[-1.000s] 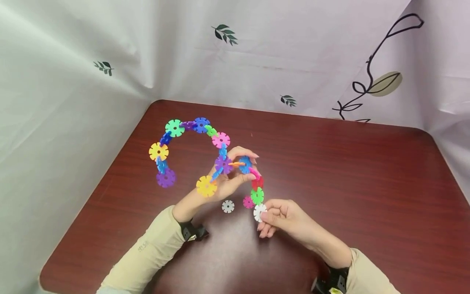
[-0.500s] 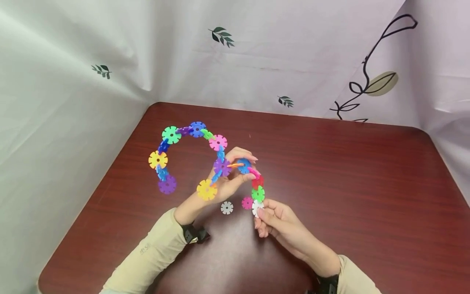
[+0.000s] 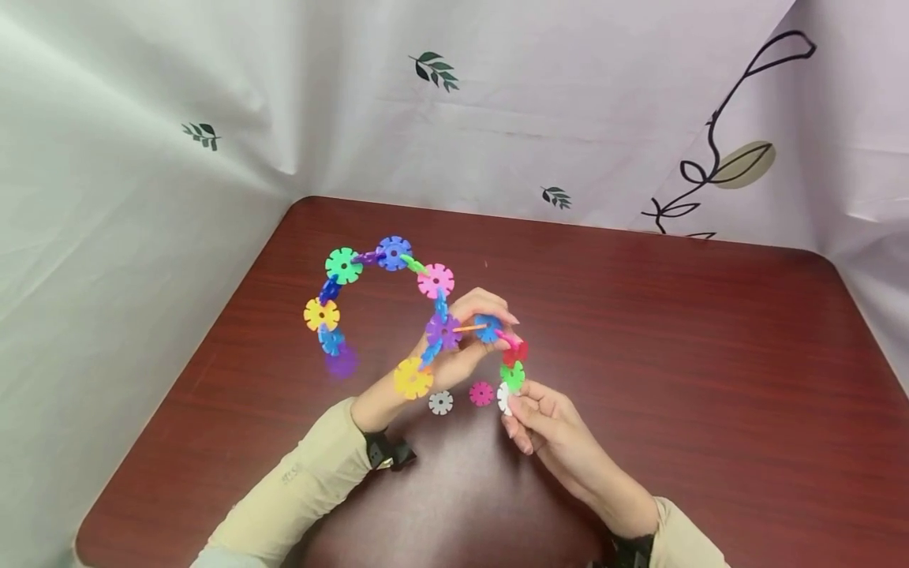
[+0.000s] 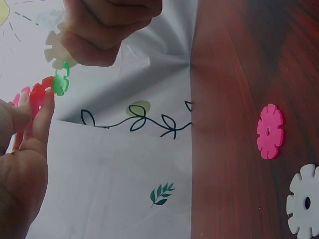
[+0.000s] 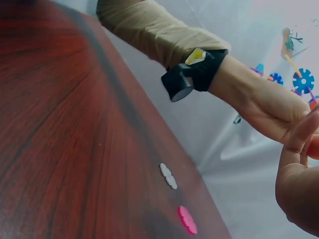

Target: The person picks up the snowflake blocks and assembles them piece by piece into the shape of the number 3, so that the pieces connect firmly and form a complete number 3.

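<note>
A chain of slotted plastic snowflake discs hangs in the air in the head view, curling from a purple disc (image 3: 342, 361) over a teal disc (image 3: 344, 266) to a red disc (image 3: 518, 353) and a green disc (image 3: 512, 375). My left hand (image 3: 454, 364) is behind it, thumb and fingers pinching the chain near the pink and red discs. Between thumb and fingers of my right hand (image 3: 564, 434) is a white disc (image 3: 503, 398), turned nearly edge-on, its rim right at the green disc. In the left wrist view this white disc (image 4: 56, 49) overlaps the green disc (image 4: 60, 84).
On the brown wooden table (image 3: 675, 331) lie a loose white disc (image 3: 441, 402) and a loose pink disc (image 3: 481, 394), below the chain. A branch with a yellow disc (image 3: 413, 379) dangles over my left wrist. White printed cloth (image 3: 497, 118) walls the table's back and sides.
The chain and my left hand have shifted slightly right and down. My right hand has moved up to the green disc, turning the white disc from face-on to nearly edge-on.
</note>
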`<state>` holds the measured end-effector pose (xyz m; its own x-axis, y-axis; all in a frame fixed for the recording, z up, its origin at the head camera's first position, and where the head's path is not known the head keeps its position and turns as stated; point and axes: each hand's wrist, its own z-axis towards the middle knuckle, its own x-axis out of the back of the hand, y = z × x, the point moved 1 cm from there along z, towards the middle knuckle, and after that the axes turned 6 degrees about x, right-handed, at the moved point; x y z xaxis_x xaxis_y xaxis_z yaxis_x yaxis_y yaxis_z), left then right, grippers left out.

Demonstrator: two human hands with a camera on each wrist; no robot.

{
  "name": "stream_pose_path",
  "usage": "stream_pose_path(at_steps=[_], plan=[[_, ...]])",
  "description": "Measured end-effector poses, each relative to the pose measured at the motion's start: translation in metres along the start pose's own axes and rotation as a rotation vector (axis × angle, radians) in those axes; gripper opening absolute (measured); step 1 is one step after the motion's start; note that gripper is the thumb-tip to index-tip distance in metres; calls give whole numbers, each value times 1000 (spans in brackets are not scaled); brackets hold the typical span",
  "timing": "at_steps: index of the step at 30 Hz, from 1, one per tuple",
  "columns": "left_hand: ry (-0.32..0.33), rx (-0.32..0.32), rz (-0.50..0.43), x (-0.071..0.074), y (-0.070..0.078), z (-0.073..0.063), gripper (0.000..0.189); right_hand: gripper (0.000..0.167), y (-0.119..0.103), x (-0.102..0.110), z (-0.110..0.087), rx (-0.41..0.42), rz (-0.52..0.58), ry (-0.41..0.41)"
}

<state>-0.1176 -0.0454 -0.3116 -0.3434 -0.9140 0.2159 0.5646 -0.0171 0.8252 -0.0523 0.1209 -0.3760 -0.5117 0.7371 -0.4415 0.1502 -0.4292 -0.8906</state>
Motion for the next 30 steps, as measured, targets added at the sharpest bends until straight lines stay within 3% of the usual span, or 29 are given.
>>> stream_pose_path(at_steps=[5,11,16,20,25,30], plan=[[39,58,-53,-2,2,0,27,13,0,1,-2,100,-102,31],[52,37,-52,-3,1,-2,26,14,-2,-3,-4,138,-143,53],[67,35,-68,-4,-9,-3,27,14,-4,-4,-6,172,-162,81],[105,47,-67,-5,-20,-7,40,18,-7,-7,-9,171,-186,116],[141,49,-76,-9,-26,-11,41,39,-8,-14,-10,131,-191,167],[157,31,-83,-10,-26,-13,41,36,-8,-17,-11,154,-203,182]])
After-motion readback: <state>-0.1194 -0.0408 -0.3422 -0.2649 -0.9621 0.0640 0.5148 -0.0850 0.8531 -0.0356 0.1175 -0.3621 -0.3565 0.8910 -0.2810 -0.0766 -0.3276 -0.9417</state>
